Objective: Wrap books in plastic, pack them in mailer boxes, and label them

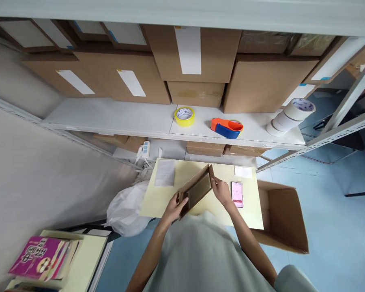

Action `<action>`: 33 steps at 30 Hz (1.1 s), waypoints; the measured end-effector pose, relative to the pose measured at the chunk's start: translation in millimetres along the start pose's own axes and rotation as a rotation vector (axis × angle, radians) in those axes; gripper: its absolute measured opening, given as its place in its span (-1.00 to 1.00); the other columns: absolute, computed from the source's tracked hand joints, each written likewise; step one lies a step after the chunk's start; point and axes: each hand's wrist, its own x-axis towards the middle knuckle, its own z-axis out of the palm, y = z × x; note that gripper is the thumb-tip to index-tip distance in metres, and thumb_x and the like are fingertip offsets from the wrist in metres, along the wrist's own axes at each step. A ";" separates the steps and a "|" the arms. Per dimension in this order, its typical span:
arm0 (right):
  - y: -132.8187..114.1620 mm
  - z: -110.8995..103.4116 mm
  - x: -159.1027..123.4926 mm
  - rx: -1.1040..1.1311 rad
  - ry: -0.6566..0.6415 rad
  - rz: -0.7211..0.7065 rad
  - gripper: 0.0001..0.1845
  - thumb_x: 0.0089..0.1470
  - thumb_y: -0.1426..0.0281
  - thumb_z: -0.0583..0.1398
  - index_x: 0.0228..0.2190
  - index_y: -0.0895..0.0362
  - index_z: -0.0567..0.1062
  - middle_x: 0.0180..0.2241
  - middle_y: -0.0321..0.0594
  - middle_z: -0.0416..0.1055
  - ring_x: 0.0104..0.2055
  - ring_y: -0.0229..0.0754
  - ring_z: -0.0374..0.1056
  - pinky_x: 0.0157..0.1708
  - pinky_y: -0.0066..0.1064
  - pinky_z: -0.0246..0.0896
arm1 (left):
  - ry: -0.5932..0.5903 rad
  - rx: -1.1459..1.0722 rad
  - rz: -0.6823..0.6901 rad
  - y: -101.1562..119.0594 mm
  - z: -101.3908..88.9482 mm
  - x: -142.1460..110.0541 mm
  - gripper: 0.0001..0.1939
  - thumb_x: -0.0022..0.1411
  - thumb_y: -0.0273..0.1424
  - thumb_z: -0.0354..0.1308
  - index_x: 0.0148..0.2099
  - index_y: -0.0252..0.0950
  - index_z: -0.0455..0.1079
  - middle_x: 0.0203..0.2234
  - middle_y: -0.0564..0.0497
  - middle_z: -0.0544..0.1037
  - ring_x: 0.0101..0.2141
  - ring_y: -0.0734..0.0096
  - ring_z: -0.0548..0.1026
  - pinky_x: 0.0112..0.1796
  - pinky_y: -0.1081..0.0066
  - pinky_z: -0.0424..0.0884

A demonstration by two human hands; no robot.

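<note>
A small cardboard box (200, 190) is tilted above the pale yellow table (153, 202), its open side facing up toward me. My left hand (174, 207) grips its near left end, thumb over the edge. At the far right end, my right hand (221, 190) is closed on the box's side wall. A phone (237, 194) with a pink screen lies on the table, right of my right hand. White paper (165, 173) is at the table's left, and a small white card (243, 172) lies near its back right.
Behind the table, a shelf (115, 117) carries a yellow tape roll (184, 117), an orange-and-blue tape dispenser (226, 128), stacked white rolls (288, 117) and cardboard boxes (191, 56). An open carton (286, 215) stands right, a white plastic bag (127, 209) left, books (42, 257) lower left.
</note>
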 end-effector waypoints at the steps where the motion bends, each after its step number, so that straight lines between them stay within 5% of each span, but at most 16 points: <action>1: 2.2 -1.5 -6.7 -0.003 0.032 0.022 -0.51 0.48 0.16 -0.09 -0.26 0.06 0.54 -0.53 -0.19 0.45 -0.48 -0.04 0.40 -0.40 -0.34 0.05 | -0.015 0.010 0.012 2.5 0.2 3.5 -0.34 0.16 0.05 0.31 0.16 -0.27 0.48 0.21 -0.26 0.60 0.25 -0.06 0.53 0.28 0.08 0.38; 10: 34.1 -13.3 -55.3 0.124 0.125 0.198 -0.51 0.44 0.14 -0.02 -0.01 0.10 0.61 -0.51 -0.21 0.54 -0.44 -0.02 0.55 -0.39 -0.36 0.29 | 0.000 0.060 0.008 9.6 3.9 38.3 -0.39 0.13 0.08 0.22 -0.04 -0.33 0.59 -0.08 -0.21 0.73 0.05 -0.14 0.63 0.12 0.05 0.48; 16: 45.2 -16.6 -74.9 0.311 0.137 0.179 -0.31 0.43 -0.09 0.01 0.25 0.06 0.55 -0.25 -0.11 0.69 -0.22 0.04 0.63 -0.20 -0.26 0.50 | -0.022 -0.038 0.078 9.8 9.3 34.4 -0.34 0.19 0.11 0.31 0.11 -0.30 0.59 0.10 -0.20 0.68 0.19 -0.10 0.56 0.20 0.09 0.45; 21: 68.4 -15.0 -66.5 0.643 0.105 0.200 -0.20 0.28 -0.28 0.12 0.12 0.08 0.64 -0.01 -0.02 0.67 -0.03 0.11 0.64 -0.10 -0.11 0.62 | 0.064 -0.176 -0.060 -9.5 -2.6 27.9 -0.20 0.21 0.26 0.27 0.19 -0.28 0.55 0.29 -0.29 0.53 0.31 -0.11 0.47 0.21 0.08 0.48; 25: 82.4 -10.3 -52.4 0.765 0.052 0.197 -0.23 0.14 -0.25 0.28 0.05 0.12 0.66 0.00 -0.01 0.68 0.02 0.12 0.63 0.01 -0.03 0.61 | 0.009 -0.221 -0.113 -18.0 -5.7 28.1 -0.09 -0.02 0.27 0.44 0.17 -0.30 0.55 0.26 -0.30 0.56 0.25 -0.15 0.54 0.18 0.06 0.52; 33: 78.9 -0.4 -45.9 0.525 0.083 0.250 -0.34 -0.01 -0.10 0.42 -0.04 0.10 0.68 -0.10 -0.02 0.70 -0.13 0.08 0.65 -0.21 -0.21 0.58 | -0.014 -0.153 -0.043 -10.9 -0.2 29.7 -0.14 -0.13 0.24 0.49 0.04 -0.29 0.62 0.09 -0.25 0.69 0.08 -0.14 0.66 0.02 0.10 0.63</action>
